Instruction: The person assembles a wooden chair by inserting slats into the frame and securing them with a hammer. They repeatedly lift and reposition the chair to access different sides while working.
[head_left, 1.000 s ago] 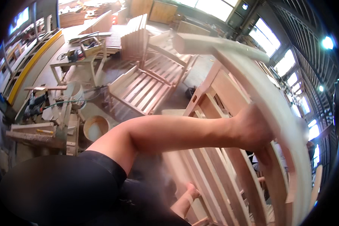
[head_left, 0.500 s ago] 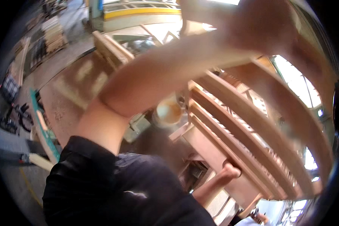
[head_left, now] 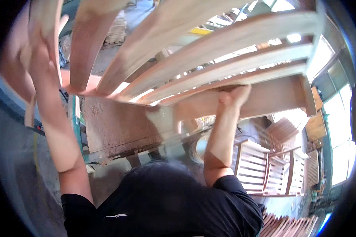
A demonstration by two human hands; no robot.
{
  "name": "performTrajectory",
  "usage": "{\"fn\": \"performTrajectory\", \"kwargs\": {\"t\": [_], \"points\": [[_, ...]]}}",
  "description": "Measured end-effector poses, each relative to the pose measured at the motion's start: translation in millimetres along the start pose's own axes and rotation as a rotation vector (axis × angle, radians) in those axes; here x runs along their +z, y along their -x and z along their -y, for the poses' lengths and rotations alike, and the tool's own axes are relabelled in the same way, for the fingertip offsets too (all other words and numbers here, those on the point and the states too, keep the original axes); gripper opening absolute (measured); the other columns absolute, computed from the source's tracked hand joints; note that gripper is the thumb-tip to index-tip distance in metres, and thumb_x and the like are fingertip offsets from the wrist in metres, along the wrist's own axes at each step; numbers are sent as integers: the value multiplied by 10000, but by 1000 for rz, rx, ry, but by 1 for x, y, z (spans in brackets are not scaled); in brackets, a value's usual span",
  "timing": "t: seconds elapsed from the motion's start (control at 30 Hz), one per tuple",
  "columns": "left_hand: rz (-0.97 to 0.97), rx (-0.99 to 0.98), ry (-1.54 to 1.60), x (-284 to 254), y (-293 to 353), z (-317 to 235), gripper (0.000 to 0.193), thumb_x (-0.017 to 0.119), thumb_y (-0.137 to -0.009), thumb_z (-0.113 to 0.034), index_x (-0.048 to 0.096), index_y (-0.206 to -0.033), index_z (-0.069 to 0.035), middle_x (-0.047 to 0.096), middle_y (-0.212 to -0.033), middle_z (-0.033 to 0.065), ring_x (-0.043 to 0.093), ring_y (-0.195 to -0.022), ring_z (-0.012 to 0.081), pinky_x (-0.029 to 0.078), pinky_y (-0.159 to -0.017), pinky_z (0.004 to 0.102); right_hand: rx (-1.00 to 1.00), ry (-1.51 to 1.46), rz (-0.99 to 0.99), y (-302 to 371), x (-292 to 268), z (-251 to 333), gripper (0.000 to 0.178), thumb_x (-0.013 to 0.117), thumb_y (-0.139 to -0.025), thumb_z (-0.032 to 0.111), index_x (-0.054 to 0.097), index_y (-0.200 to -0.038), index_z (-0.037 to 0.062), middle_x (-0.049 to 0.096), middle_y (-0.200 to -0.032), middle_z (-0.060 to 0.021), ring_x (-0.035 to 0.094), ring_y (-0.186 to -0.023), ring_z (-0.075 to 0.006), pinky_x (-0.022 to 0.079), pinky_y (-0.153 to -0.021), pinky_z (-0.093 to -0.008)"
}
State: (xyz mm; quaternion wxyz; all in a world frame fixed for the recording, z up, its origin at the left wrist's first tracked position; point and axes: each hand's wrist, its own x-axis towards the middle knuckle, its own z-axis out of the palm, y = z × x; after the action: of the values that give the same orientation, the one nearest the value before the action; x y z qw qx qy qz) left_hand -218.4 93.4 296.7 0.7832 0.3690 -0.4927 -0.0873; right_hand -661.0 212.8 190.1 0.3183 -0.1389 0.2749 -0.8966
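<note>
A large slatted wooden furniture frame (head_left: 241, 36) is held up in front of me, its slats spreading across the upper view. My left hand (head_left: 43, 55) grips a wooden member at the frame's far left end; some of its fingers are hidden or blurred. Lower on the right, my right hand (head_left: 234, 95) is closed around an edge next to the wide board (head_left: 275, 93), with its fingertips out of sight behind the wood. Both arms are stretched out, well apart from each other.
Below the frame is a brown, dusty work surface (head_left: 118, 122) with a green edge (head_left: 76, 126). A round bucket (head_left: 201, 148) stands beside my right forearm. Slatted wooden chairs (head_left: 254, 166) stand at the right, stacked slatted pieces (head_left: 288, 226) at the lower right, and stacked timber (head_left: 115, 29) at the back.
The frame has swung from the right side to span the upper view. My left arm, earlier reaching across to the right, now extends up the left side. My right hand still holds near the wide board.
</note>
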Motion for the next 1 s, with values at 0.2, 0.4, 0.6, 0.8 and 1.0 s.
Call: {"fn": "performTrajectory", "kwargs": {"t": [0.2, 0.4, 0.6, 0.8, 1.0], "points": [[-359, -379, 148, -36, 10, 86, 693, 411, -1056, -485, 459, -1398, 116, 534, -1356, 232, 546, -1201, 336, 437, -1038, 447, 235, -66, -148, -62, 65, -122, 456, 468, -999, 388, 568, -1320, 81, 594, -1295, -111, 557, -1202, -296, 476, -1003, -467], [-263, -483, 1, -49, 56, 171, 725, 338, -1071, -527, 331, -1512, 49, 399, -1540, 174, 441, -1368, 323, 403, -1096, 432, 349, -8, -23, -89, 70, -191, 527, 544, -928, 491, 559, -1328, 149, 538, -1322, -65, 475, -1258, -236, 369, -1099, -458], [-238, -540, -50, -80, 73, 253, 904, 208, -1012, -711, 211, -1579, -7, 301, -1598, 166, 359, -1448, 323, 393, -1136, 440, 255, 56, 185, -120, 39, -248, 527, 485, -985, 402, 528, -1378, 54, 577, -1325, -128, 548, -1223, -280, 463, -1026, -436], [-370, -713, 92, -70, 67, 284, 753, 193, -1069, -594, 366, -1531, -26, 477, -1493, 123, 496, -1329, 267, 400, -1095, 386, 302, 139, -46, -109, 60, -258, 529, 470, -999, 424, 524, -1371, 52, 550, -1338, -119, 535, -1229, -289, 459, -1027, -445], [-390, -712, 10, -102, 77, 336, 761, 189, -1078, -567, 411, -1471, 45, 495, -1460, 166, 489, -1328, 282, 387, -1108, 399, 311, 231, -64, -103, 69, -281, 548, 466, -1000, 424, 516, -1388, 40, 553, -1350, -136, 559, -1221, -310, 492, -992, -465]]}}
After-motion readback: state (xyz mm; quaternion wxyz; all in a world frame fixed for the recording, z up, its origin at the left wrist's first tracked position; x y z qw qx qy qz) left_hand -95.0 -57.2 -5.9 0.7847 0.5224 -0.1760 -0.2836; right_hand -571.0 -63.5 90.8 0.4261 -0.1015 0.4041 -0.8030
